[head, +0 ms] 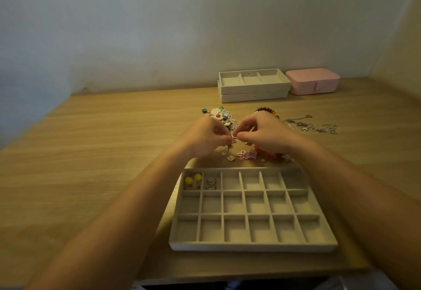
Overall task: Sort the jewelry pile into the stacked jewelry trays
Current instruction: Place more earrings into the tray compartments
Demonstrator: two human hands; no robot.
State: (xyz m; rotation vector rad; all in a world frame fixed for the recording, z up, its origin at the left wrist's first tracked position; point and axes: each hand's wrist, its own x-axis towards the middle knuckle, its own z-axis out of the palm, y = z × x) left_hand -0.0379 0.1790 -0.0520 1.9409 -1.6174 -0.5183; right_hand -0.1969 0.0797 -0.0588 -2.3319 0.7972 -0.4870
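The wooden table (91, 164) carries a grey compartment tray (250, 247) nearest the person, with stacked jewelry trays (254, 94) and a pink jewelry box (312, 82) by the wall. The left hand (205, 135) and right hand (264, 134) meet above the jewelry pile (222, 116), which spreads under and beyond them, just past the near tray. Two yellow ball earrings (193, 178) sit in that tray's far-left compartment. Both hands pinch one small silvery piece (234, 138) between fingertips; its kind is too blurred to tell, and the hands hide the pile's middle
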